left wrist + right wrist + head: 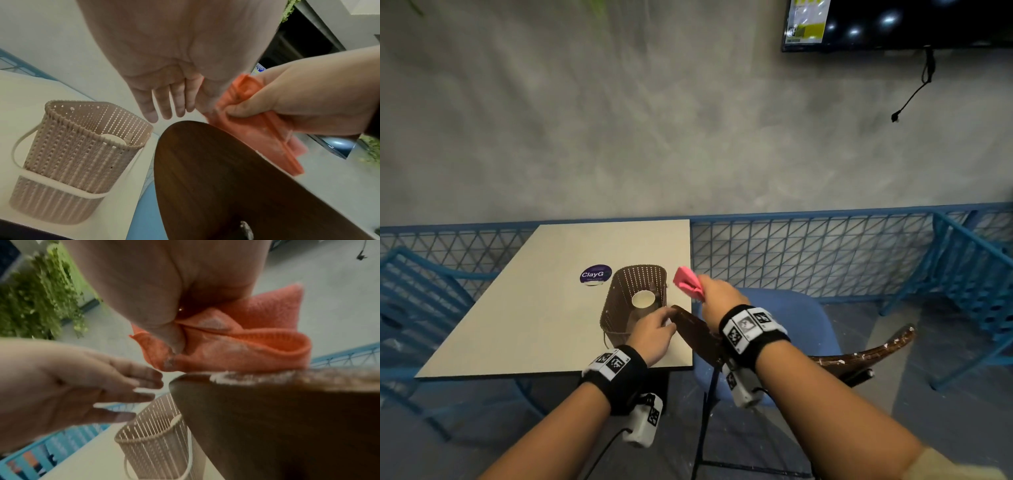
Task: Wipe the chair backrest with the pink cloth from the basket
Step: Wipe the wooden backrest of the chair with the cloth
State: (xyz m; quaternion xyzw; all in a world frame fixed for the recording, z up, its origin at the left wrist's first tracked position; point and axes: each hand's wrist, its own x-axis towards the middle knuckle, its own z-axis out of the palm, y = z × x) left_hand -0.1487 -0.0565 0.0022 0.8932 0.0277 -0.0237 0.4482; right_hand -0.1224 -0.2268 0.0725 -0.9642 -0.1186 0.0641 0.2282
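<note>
My right hand [714, 294] grips the folded pink cloth [688, 283] just above the left end of the dark brown wooden chair backrest [695, 325]. In the right wrist view the pink cloth [236, 340] hangs over the backrest's worn top edge [267, 378]; whether they touch is unclear. My left hand [654, 329] hovers with fingers [162, 104] straight, beside the backrest's left tip [185, 129] and holding nothing. The brown woven basket [633, 301] stands on the table [534, 308] with a pale round lid inside.
The chair has a blue seat [784, 308] and stands right of the white table. A purple sticker [595, 274] lies on the tabletop. Blue mesh railing [825, 246] runs behind, with blue metal chairs [414, 294] left and right. A screen [893, 24] hangs on the grey wall.
</note>
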